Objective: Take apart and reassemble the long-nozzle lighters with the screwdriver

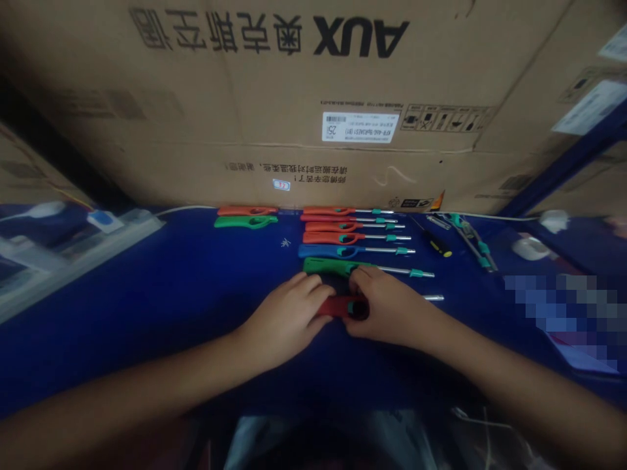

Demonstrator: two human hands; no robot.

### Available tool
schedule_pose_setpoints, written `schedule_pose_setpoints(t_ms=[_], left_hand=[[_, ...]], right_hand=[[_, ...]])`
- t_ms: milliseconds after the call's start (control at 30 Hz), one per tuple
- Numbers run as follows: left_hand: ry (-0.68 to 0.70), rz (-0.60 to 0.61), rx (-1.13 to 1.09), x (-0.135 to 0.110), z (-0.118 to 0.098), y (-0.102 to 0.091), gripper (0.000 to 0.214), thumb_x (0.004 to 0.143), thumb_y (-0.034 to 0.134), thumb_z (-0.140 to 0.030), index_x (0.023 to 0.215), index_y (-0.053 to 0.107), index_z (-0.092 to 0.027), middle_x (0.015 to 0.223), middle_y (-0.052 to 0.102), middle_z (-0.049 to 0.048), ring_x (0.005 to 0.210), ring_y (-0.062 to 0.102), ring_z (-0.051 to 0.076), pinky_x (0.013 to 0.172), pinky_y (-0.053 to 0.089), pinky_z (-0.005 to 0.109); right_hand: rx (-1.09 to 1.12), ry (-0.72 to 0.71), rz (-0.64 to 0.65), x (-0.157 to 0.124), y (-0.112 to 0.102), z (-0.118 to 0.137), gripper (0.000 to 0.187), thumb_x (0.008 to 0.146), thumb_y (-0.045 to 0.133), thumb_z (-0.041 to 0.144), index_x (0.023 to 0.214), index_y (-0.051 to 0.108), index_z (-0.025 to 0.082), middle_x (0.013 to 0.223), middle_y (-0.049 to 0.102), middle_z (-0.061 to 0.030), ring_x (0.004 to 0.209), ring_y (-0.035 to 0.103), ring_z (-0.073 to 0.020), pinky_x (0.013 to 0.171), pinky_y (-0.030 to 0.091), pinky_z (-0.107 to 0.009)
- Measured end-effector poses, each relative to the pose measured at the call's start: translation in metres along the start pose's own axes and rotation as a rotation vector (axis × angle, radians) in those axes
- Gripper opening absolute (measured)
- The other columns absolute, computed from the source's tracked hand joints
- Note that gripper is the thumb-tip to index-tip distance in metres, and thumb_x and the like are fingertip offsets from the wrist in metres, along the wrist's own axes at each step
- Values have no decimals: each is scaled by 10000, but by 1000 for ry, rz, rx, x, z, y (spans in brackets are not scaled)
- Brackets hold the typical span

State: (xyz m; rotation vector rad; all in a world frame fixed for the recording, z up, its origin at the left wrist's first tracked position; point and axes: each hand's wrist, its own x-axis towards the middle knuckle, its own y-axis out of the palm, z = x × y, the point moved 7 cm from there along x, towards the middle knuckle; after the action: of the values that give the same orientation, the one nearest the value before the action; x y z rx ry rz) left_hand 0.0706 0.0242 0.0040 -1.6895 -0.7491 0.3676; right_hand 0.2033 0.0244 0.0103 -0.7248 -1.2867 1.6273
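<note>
Both my hands rest on a red long-nosed lighter [343,305] lying on the blue cloth [171,294]. My left hand [289,316] curls over its handle end, fingers closed on it. My right hand [386,307] grips its trigger part, and the metal tip [434,298] pokes out to the right. Just behind lies a green lighter [333,266], then a blue one [323,250] and several red-orange ones [333,225] in a row, metal tubes pointing right with teal caps.
Two handle shells, orange [245,211] and green [245,222], lie at the back left. A screwdriver [434,241] and metal tools [473,241] sit at the back right. A large cardboard box [313,98] walls off the rear. A clear tray [73,241] stands at left.
</note>
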Motion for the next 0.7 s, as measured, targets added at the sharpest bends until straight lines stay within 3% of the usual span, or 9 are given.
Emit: schedule_pose_setpoints(t_ms=[267, 500, 700], left_hand=[[15, 34, 21, -2, -7, 2, 183, 955, 574, -218, 1125, 637, -195, 1017, 588, 60, 1007, 546, 253, 931, 498, 430], [32, 11, -2, -3, -7, 0, 209, 944, 569, -203, 1144, 627, -187, 1051, 581, 67, 1031, 536, 261, 946, 496, 458], [123, -53, -182, 2, -4, 6, 286, 946, 563, -184, 1232, 559, -193, 1205, 576, 86, 1166, 532, 247, 1045, 471, 422]], right_hand=[[-158, -74, -25, -3, -2, 17, 158, 727, 621, 286, 807, 574, 158, 822, 601, -77, 794, 574, -230, 716, 439, -342], [55, -22, 81, -1, 4, 9, 198, 708, 651, 287, 811, 521, 180, 800, 599, -33, 710, 555, -168, 621, 390, -281], [113, -91, 59, 2, 2, 7, 194, 734, 625, 274, 851, 495, 191, 832, 605, -45, 740, 566, -179, 651, 404, -287]])
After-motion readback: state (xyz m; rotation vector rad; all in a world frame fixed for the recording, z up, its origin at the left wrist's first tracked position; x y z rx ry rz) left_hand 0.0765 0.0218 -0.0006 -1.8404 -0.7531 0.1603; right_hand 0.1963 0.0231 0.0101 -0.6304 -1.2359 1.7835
